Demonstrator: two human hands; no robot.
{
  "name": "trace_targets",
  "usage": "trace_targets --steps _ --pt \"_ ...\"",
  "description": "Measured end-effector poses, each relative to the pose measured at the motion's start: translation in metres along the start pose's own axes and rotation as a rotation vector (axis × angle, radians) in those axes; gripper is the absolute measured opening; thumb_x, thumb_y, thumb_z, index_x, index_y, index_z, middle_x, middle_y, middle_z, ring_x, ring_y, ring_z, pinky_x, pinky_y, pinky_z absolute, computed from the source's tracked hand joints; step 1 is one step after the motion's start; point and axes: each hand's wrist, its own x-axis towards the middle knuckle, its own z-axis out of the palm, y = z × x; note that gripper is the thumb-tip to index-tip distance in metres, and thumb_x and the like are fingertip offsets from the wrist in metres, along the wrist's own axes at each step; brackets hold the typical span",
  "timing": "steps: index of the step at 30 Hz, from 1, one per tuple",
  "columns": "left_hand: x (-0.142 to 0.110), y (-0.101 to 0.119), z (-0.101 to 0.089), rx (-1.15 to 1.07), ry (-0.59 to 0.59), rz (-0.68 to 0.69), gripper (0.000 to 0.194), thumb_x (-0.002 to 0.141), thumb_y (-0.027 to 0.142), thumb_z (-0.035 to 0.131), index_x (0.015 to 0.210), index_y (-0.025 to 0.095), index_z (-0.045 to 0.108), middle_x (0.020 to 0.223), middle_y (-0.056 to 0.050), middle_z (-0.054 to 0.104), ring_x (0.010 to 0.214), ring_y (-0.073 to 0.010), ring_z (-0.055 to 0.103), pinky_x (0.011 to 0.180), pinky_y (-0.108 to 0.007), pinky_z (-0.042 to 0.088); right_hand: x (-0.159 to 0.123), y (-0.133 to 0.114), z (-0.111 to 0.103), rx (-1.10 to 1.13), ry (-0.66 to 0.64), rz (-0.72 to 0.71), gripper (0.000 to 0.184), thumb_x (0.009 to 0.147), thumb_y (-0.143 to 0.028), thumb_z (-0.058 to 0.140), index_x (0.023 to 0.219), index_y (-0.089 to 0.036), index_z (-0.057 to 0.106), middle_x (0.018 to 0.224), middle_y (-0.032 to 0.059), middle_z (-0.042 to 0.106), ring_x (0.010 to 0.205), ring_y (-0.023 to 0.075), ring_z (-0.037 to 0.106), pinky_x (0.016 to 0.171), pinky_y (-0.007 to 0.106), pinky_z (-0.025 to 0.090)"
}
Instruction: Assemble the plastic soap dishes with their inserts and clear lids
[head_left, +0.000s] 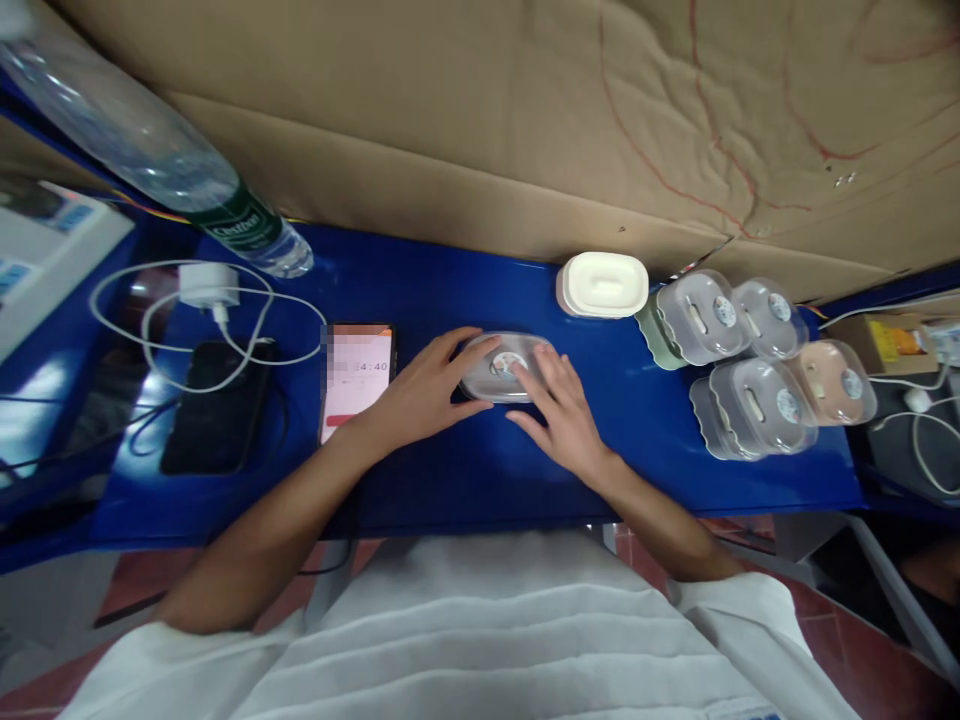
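Observation:
A small oval soap box [487, 385] with a clear lid and a round sticker lies on the blue table, in front of my body. My left hand [424, 390] is around its left end, with the thumb at the near edge and the fingers over the top. From the right, my right hand [559, 410] rests on the lid, the index finger by the sticker and the thumb close to the near edge. What lies inside the box cannot be made out.
Several similar boxes [761, 405] stand at the right, and a cream box [606, 285] at the back. Left of my hands lie a lit phone [358, 365], a dark phone [214, 415] and a charger [210, 285] with its cable. A water bottle [247, 225] stands behind.

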Motion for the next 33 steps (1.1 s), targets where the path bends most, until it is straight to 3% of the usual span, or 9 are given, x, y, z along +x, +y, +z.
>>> trace_targets --steps 4,8,11,13,17,21,25,29,33 --pt "0.006 -0.002 -0.026 0.266 0.063 -0.11 0.076 0.099 0.036 0.077 0.168 0.021 0.048 0.173 -0.023 0.042 0.157 -0.0465 0.047 0.129 -0.064 0.041 0.009 0.028 -0.011 -0.054 0.115 0.173 0.073 0.117 -0.045 0.049 0.182 -0.025 0.022 0.187 0.0157 0.026 0.176 0.0343 0.019 0.138 0.063 0.031" --pt "0.016 -0.001 -0.058 0.507 0.061 -0.255 0.068 0.1 0.031 0.072 0.163 0.013 0.053 0.168 -0.027 0.045 0.152 -0.0501 0.048 0.125 -0.067 0.042 0.021 0.058 -0.015 -0.189 0.112 0.318 0.072 0.116 -0.044 0.048 0.179 -0.017 0.027 0.187 0.0202 0.025 0.176 0.038 0.016 0.138 0.068 0.023" --pt "0.022 -0.002 -0.077 0.599 0.052 -0.338 0.067 0.106 0.032 0.061 0.166 0.008 0.046 0.161 -0.029 0.049 0.147 -0.0515 0.052 0.12 -0.069 0.045 0.03 0.074 -0.014 -0.21 0.05 0.349 0.067 0.114 -0.043 0.051 0.175 -0.017 0.038 0.182 0.02 0.036 0.172 0.0401 0.026 0.136 0.072 0.02" --pt "0.023 0.0 -0.08 0.627 0.083 -0.389 0.07 0.109 0.037 0.057 0.169 0.006 0.038 0.167 -0.031 0.043 0.151 -0.0535 0.047 0.12 -0.071 0.044 0.034 0.08 -0.014 -0.199 0.085 0.378 0.055 0.114 -0.042 0.054 0.163 -0.019 0.055 0.172 0.0198 0.053 0.163 0.0404 0.043 0.133 0.071 0.024" --pt "0.027 0.013 -0.059 0.511 0.104 -0.31 0.079 0.11 0.045 0.058 0.174 0.01 0.03 0.178 -0.03 0.03 0.162 -0.0525 0.036 0.128 -0.069 0.038 0.033 0.075 -0.016 -0.107 0.202 0.289 0.025 0.116 -0.035 0.056 0.12 -0.024 0.078 0.127 0.0093 0.082 0.123 0.0291 0.072 0.125 0.058 0.033" --pt "0.041 0.03 -0.025 0.28 -0.03 -0.099 0.09 0.108 0.046 0.064 0.179 0.016 0.019 0.18 -0.025 0.034 0.164 -0.0435 0.041 0.131 -0.06 0.041 0.024 0.062 -0.026 0.003 0.3 0.144 0.028 0.118 -0.035 0.054 0.107 -0.024 0.077 0.104 0.0045 0.084 0.097 0.0218 0.074 0.112 0.046 0.044" --pt "0.061 0.046 -0.001 0.264 -0.11 0.087 0.091 0.102 0.035 0.074 0.178 0.02 0.026 0.183 -0.024 0.029 0.167 -0.0426 0.037 0.132 -0.059 0.04 0.02 0.062 -0.032 0.041 0.33 0.153 0.031 0.118 -0.033 0.049 0.115 -0.023 0.078 0.111 0.0082 0.082 0.109 0.024 0.075 0.104 0.042 0.049" --pt "0.065 0.06 0.017 0.249 -0.196 0.317 0.088 0.099 0.038 0.082 0.174 0.024 0.038 0.182 -0.023 0.033 0.167 -0.0439 0.036 0.132 -0.059 0.04 0.018 0.067 -0.028 0.062 0.271 0.169 0.032 0.117 -0.033 0.051 0.125 -0.022 0.079 0.124 0.0123 0.079 0.123 0.0271 0.073 0.106 0.044 0.053" --pt "0.054 0.065 0.021 0.279 -0.212 0.287 0.094 0.093 0.049 0.09 0.17 0.02 0.044 0.176 -0.023 0.044 0.163 -0.0437 0.043 0.128 -0.061 0.044 0.017 0.063 -0.026 0.128 0.213 0.176 0.033 0.116 -0.034 0.052 0.132 -0.025 0.079 0.128 0.0119 0.078 0.124 0.0281 0.072 0.107 0.046 0.056"
